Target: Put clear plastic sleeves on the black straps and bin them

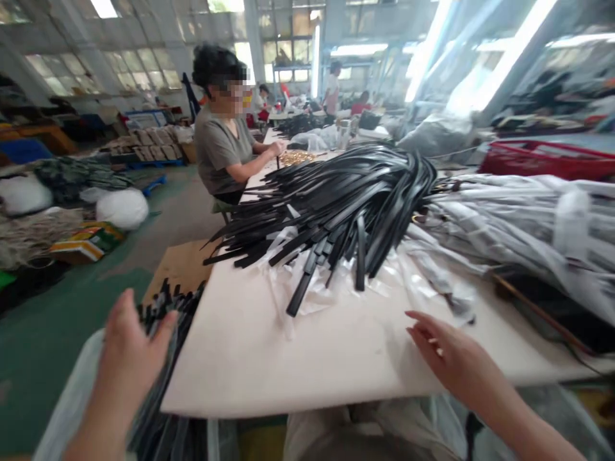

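My left hand (134, 342) is open past the table's left edge, thumb and fingers apart. Beneath and behind it, a bundle of black straps (180, 304) stands in a container beside the table; whether the hand touches them I cannot tell. Above the white tabletop (298, 378), my right hand (439, 349) points leftward with its fingers loosely bent and slightly apart, and no held thing is visible. Beyond both hands lies a large heap of flat black straps (355, 192), its loose ends hanging toward me over crumpled clear plastic film (307, 282).
To the right, plastic-wrapped straps (519, 218) lie beside a dark phone-like object (557, 307). A red basket (548, 160) stands behind them. Across the table's left side sits a co-worker (223, 141), hands near small gold-coloured pieces (298, 157). Cardboard (177, 262) shows behind the left container.
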`<control>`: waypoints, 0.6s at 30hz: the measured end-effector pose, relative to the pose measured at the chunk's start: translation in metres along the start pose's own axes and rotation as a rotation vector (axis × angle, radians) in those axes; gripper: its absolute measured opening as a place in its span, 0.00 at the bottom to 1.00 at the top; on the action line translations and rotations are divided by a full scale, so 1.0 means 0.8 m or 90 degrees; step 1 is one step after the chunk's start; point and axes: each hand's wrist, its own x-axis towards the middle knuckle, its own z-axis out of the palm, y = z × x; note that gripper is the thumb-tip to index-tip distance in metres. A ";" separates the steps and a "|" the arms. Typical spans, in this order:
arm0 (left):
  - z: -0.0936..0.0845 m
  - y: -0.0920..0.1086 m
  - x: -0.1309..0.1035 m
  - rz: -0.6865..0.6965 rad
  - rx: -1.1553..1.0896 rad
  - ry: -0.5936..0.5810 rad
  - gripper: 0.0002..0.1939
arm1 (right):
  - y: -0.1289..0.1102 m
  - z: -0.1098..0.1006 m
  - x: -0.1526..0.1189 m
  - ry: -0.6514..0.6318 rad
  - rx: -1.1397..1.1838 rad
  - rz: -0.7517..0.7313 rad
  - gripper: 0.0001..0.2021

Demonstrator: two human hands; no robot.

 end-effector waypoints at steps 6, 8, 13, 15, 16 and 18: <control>0.060 0.230 -0.104 0.567 -0.075 -0.173 0.48 | 0.021 -0.010 0.031 0.118 -0.263 -0.075 0.21; 0.079 0.268 -0.135 0.616 -0.063 -0.261 0.54 | 0.027 -0.015 0.035 0.081 -0.264 -0.034 0.23; 0.122 0.294 -0.163 0.542 -0.170 -0.349 0.51 | 0.031 -0.025 0.001 0.106 -0.139 -0.117 0.19; 0.126 0.302 -0.160 0.453 -0.365 -0.434 0.42 | 0.024 -0.025 -0.021 0.100 -0.056 -0.220 0.20; 0.124 0.309 -0.159 0.355 -0.483 -0.504 0.37 | 0.019 -0.023 -0.030 0.041 0.005 -0.260 0.19; 0.113 0.331 -0.156 0.050 -0.710 -0.679 0.35 | 0.011 -0.018 -0.041 -0.154 0.140 -0.301 0.16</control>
